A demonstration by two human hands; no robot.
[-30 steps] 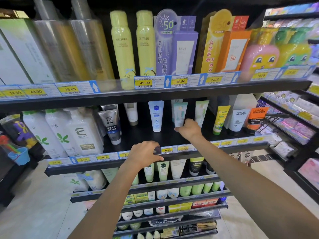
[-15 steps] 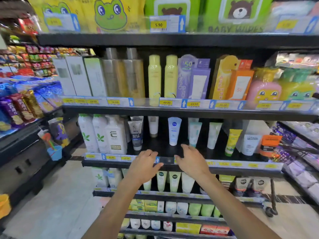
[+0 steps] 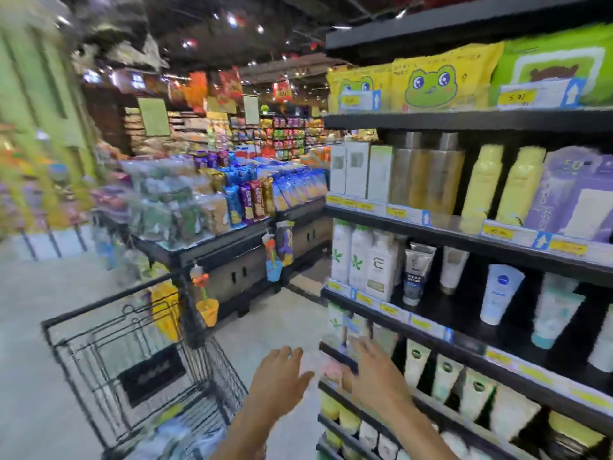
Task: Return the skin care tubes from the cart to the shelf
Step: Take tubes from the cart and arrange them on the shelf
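Both grips are spread and hold nothing: the left hand (image 3: 278, 376) hovers between cart and shelf, the right hand (image 3: 374, 376) just before the shelf (image 3: 497, 370) edge. Skin care tubes (image 3: 501, 293) stand upright on the shelf. The wire cart (image 3: 132, 370) sits lower left (contents blurred; cannot tell)

A price that seems to be "5.90" is printed on the yellow tag (image 3: 518, 97) under the green wipes pack (image 3: 550, 61). "50" is faintly seen on the purple sunscreen box (image 3: 577, 190). Other labels are blurred beyond reading.
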